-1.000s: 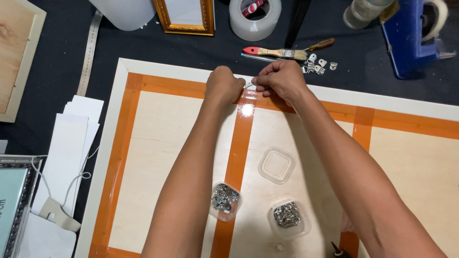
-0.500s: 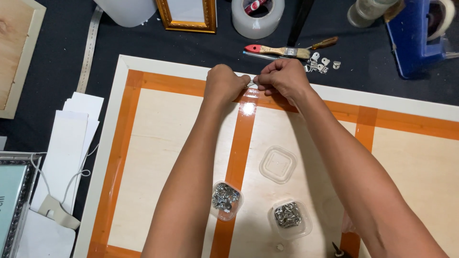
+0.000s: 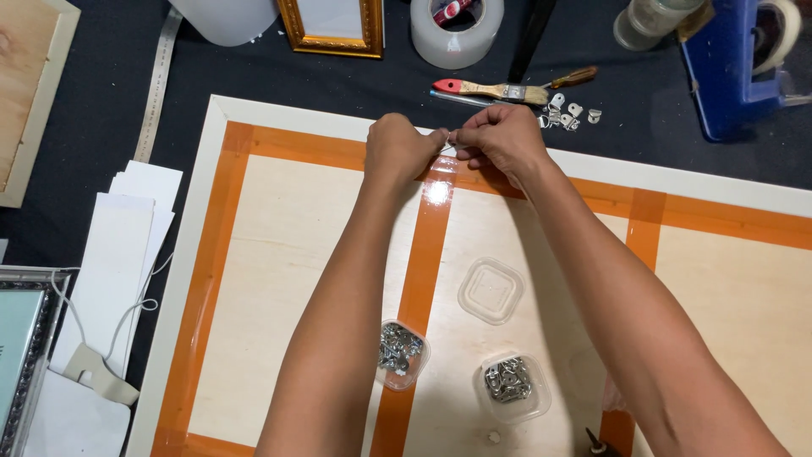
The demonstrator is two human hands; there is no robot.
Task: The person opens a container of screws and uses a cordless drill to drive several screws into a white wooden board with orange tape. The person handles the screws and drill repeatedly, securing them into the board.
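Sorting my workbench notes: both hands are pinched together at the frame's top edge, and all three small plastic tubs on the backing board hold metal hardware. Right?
Not quite. In the head view only two tubs hold metal hardware; the third tub is empty. The left hand and right hand do meet at the frame's top edge.

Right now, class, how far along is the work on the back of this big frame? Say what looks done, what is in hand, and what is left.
Done: orange tape seals the backing board. In hand: the left hand and right hand pinch something small and metallic at the frame's top edge. Left: two tubs of metal fittings remain unused; no hanging hardware is visibly attached.
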